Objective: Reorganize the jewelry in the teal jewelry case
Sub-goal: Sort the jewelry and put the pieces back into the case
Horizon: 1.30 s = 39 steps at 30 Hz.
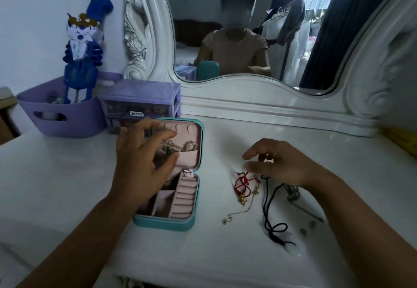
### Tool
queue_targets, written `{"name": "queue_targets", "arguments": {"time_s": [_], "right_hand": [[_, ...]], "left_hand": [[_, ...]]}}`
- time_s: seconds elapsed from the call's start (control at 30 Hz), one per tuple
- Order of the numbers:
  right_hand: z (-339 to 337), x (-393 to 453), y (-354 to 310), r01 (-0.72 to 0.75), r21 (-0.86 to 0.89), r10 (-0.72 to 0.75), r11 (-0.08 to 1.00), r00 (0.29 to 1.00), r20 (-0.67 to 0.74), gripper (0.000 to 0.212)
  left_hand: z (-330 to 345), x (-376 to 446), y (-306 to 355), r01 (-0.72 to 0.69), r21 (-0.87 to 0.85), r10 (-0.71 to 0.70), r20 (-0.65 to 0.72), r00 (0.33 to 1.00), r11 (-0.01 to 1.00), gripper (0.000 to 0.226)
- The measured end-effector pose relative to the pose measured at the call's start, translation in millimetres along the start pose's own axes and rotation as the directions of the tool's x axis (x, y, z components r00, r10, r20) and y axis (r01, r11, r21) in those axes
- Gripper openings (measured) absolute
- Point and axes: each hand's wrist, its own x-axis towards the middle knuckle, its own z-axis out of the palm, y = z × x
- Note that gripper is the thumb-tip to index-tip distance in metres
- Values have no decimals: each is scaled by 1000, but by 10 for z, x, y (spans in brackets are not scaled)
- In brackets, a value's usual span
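— Two hands, we see; where is the case (180, 223)?

— Open on the table (67, 175), left of centre. Our left hand (140, 163) hovers over it, fingers spread, gripping nothing we can make out.

— And the right hand (282, 166)?

— Right of the case, above a red cord (242, 180) and black cord (267, 211); whether it pinches anything, we cannot tell.

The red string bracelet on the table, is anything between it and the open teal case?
Nothing visible. Only bare white tabletop lies between the red string bracelet and the teal case, whose lid is open.
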Motion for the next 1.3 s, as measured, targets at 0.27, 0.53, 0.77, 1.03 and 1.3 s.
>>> {"name": "queue_targets", "arguments": {"time_s": [0.27,0.53,0.77,1.03,1.3], "right_hand": [[180,34,-18,40,-45,-34,998,991,133,2],[-73,21,-282,107,261,-94,959,994,-64,3],[21,122,-742,331,358,-272,873,940,-204,4],[489,365,-1124,393,412,-329,822,918,-219,3],[1060,563,-1185,482,104,-472,870,875,-110,5]], "left_hand": [[10,-14,9,-9,-47,7,-53,999,999,32],[-13,-33,4,14,-98,-24,-102,995,995,28],[-58,-131,-5,136,-106,-149,-122,981,985,22],[-154,-352,-58,280,-175,-286,-11,958,944,15],[-251,-461,2,367,-224,-359,74,930,903,37]]}}
